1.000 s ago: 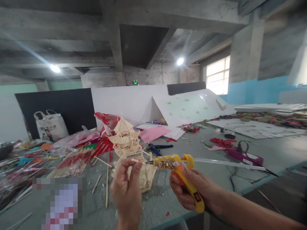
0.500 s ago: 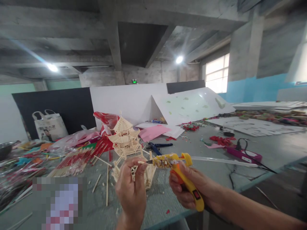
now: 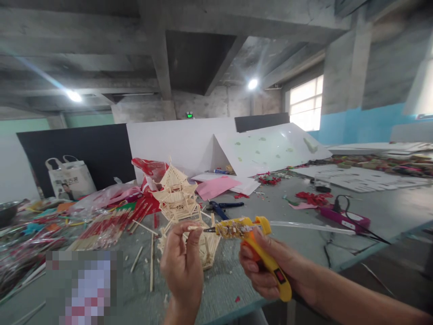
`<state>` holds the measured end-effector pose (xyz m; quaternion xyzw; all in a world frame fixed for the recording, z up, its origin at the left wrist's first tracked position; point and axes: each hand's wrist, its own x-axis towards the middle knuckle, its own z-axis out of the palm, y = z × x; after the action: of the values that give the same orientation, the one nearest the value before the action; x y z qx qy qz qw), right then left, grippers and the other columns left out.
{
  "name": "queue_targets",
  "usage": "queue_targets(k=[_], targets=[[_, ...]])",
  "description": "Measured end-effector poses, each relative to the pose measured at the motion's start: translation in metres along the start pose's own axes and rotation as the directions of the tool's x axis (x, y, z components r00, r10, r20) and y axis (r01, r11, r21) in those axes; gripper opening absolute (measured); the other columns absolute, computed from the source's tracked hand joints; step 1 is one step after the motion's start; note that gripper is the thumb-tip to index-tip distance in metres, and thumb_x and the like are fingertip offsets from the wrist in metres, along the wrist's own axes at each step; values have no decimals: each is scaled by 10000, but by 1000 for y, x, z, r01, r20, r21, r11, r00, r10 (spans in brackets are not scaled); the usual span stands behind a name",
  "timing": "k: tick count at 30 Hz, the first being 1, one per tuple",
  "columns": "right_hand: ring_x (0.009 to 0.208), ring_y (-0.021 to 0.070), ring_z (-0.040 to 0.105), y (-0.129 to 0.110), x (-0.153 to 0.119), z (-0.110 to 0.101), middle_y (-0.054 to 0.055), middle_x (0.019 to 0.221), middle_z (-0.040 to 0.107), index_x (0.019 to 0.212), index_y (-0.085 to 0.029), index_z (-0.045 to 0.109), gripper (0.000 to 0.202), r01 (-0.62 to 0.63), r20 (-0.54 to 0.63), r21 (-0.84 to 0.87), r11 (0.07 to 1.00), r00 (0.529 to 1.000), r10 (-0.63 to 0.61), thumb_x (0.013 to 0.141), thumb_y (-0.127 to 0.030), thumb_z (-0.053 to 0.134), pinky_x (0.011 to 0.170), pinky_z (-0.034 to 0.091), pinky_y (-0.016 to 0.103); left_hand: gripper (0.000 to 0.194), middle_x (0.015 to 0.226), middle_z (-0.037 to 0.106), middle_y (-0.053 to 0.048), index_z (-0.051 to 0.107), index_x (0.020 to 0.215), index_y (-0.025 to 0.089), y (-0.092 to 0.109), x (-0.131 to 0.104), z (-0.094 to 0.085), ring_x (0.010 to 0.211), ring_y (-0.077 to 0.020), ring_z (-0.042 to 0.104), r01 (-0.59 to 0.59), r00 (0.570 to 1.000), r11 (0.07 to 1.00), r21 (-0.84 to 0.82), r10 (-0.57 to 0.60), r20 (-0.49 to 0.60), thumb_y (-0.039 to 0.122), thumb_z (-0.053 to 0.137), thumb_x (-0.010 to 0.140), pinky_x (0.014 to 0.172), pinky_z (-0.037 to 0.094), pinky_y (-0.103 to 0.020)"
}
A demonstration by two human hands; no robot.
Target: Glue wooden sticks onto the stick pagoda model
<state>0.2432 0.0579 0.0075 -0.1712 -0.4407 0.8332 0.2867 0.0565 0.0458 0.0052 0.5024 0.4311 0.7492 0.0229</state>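
Note:
Between thumb and fingers, my left hand (image 3: 182, 266) pinches a short wooden stick (image 3: 194, 228). The dark nozzle of a yellow glue gun (image 3: 267, 257) is at the stick's right end; whether they touch is too small to tell. My right hand (image 3: 262, 266) is wrapped round the gun's handle, and a long clear glue stick (image 3: 311, 227) runs out of its back. Behind my left hand stands a tiered pagoda model (image 3: 177, 194) made of pale sticks, its lower part partly hidden by the hand.
Blue-handled pliers (image 3: 219, 210) and pink paper (image 3: 216, 186) lie behind the gun. Bundled sticks (image 3: 104, 225) and plastic bags are at the left. A purple power strip (image 3: 345, 220) with a black cord sits at the right, near the table edge.
My left hand and its stick have shifted slightly left, uncovering more of the model's base. The glue gun's handle has moved slightly right and down with my right hand.

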Motion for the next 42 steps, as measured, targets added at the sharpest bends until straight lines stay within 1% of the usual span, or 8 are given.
queue_targets(k=[5,9,14,18,25,30,37,42], targets=[[394,11,346,-1,1,0,-37,634,450,712,-153,459,450,0,8,-9,1000,1000,0,805,-593,446,383,306,146,98,805,631,11,565,836,205,7,-4,-2,743,-108,600,-32,999,999,-40,32,-1,292,574,790,703,468,-195],[392,9,342,-3,1,-3,-34,635,439,720,-147,472,450,28,46,34,999,999,-29,830,-579,411,386,312,142,111,801,629,-4,564,828,193,4,-2,-4,732,-120,600,-50,998,999,-23,50,22,296,575,789,699,470,-214],[400,13,354,-2,0,-2,-23,658,449,730,-144,485,456,40,64,61,997,997,-44,846,-572,379,394,333,149,94,791,632,3,572,828,194,2,0,-5,717,-112,604,-66,997,997,-36,65,-39,274,588,780,683,476,-202],[400,13,357,-2,0,-1,-21,652,447,729,-138,496,470,38,67,80,996,997,-43,854,-570,360,393,337,149,57,783,630,14,573,828,203,5,-2,-3,715,-100,603,-123,992,990,-72,120,-40,240,581,786,679,476,-184],[396,9,353,-2,-2,-3,-21,649,436,729,-133,513,495,-3,120,151,988,993,-16,845,-588,358,386,330,143,79,787,621,16,564,826,205,0,2,-3,724,-97,591,-50,999,998,-34,49,-21,272,581,788,692,462,-187],[404,13,370,-2,-3,-2,-14,647,447,732,-129,522,512,14,83,137,990,996,-26,849,-593,341,392,335,146,34,789,619,27,565,822,211,8,0,-3,731,-86,591,-115,993,989,-89,113,-28,226,572,793,689,470,-171],[396,5,347,-1,-3,-5,-28,636,432,732,-136,512,491,-22,101,171,985,995,4,839,-594,371,381,328,133,77,800,615,9,564,856,203,-4,2,0,743,-108,593,-108,994,994,-33,108,-1,249,572,795,711,468,-209],[397,4,351,-5,-6,-2,-28,644,441,721,-135,496,480,9,90,145,989,996,-22,838,-588,384,387,324,136,68,803,621,8,582,841,201,2,2,-1,748,-111,594,-174,985,985,7,174,-9,228,588,779,719,470,-216]])
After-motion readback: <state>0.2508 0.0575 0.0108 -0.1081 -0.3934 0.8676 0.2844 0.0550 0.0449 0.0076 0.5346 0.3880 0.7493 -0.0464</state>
